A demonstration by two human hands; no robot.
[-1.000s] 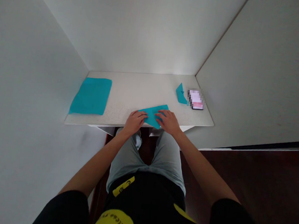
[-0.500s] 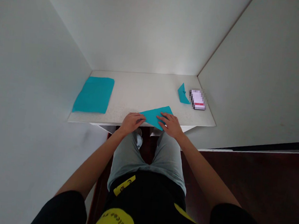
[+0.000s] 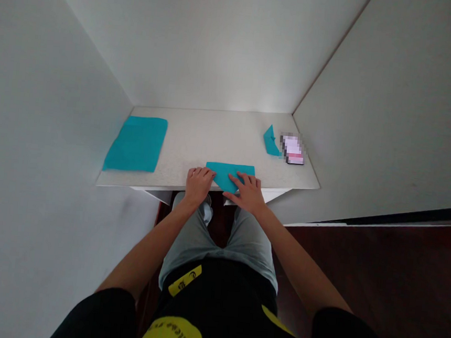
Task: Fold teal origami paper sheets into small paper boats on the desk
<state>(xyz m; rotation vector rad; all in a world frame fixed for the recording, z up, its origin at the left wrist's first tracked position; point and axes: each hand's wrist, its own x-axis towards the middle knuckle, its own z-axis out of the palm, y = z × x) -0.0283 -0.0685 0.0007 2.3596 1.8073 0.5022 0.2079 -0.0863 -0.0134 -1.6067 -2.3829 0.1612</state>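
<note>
White walls (image 3: 221,42) are set around 3 sides of a pale, narrow desk (image 3: 204,135), and at its front edge, straight ahead of the body, a folded teal paper (image 3: 224,175) is laid between the 2 hands. Its long axis is run from left to right, nearly in line with the desk's front edge; its straight side is turned toward the back wall, and its blunt point is aimed at the body, with the tip brought to the desk's edge. Neither hand is nearer, since the paper is touched by both. Its left end is met by the left hand (image 3: 198,185), whose fingers are bunched narrowly at the corner; whether the edge is pinched there cannot be told. More of the paper is covered by the right hand (image 3: 248,193), whose fingers are fanned wide over the right half, with the thumb set apart near the front point. Well to the left, a large teal sheet (image 3: 136,144) is spread flat. Farther back on the right, a smaller folded teal piece (image 3: 269,143) is placed just beside a phone (image 3: 292,149), whose screen is blurred.
</note>
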